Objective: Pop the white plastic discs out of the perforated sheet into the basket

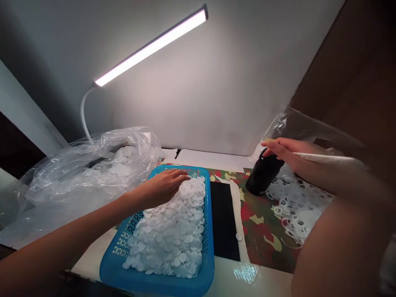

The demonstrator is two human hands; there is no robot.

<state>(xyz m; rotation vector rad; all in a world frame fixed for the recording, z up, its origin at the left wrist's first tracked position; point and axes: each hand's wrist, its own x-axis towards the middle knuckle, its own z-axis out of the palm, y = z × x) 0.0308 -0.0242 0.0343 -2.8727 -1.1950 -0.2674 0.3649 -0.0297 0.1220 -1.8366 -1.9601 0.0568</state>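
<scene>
Blue basket, heaped white discs, left hand atop

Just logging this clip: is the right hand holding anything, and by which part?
The right hand appears to hold a thin white rod by its front end, though the exact grip is hidden.

We're riding on the person's head here, a single camera tipped forward and down over the counter. It's in tight on the work: the left hand and right hand come in from either side, with the blue basket right up close at the bottom of the frame. The view runs on past the counter's far edge, where the lamp and white wall take up the top half.
</scene>
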